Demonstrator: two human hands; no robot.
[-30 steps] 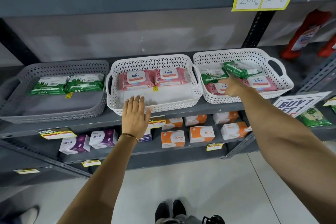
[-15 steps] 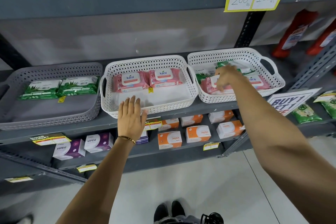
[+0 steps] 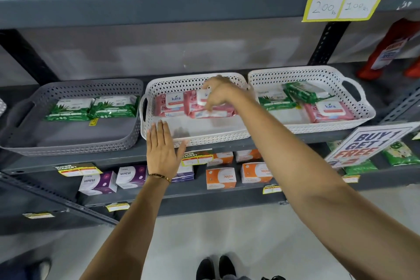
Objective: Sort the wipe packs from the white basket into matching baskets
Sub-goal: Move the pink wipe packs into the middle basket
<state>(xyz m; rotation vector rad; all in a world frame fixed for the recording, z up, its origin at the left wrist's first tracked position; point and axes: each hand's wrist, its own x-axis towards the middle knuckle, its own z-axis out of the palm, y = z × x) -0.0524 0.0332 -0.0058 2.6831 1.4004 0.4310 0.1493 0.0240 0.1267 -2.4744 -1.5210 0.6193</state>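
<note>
While over middle basket (image 3: 195, 136):
Right hand (image 3: 219, 92): pinching pink wipe pack (image 3: 212, 112), frame centre.
Left hand (image 3: 162, 151): flat open, empty, against basket front.

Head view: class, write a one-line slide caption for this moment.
Right hand places a pink wipe pack into the middle white basket; left hand steadies its rim.

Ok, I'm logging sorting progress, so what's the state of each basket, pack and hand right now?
Grey basket: two green packs inside.
Middle white basket: two pink packs at the back.
Third pink pack: held over the middle basket.
Right white basket: mixed, green packs plus one pink.
Right hand: gripping the third pink pack.
Left hand: open, flat on the middle basket's front.
</note>
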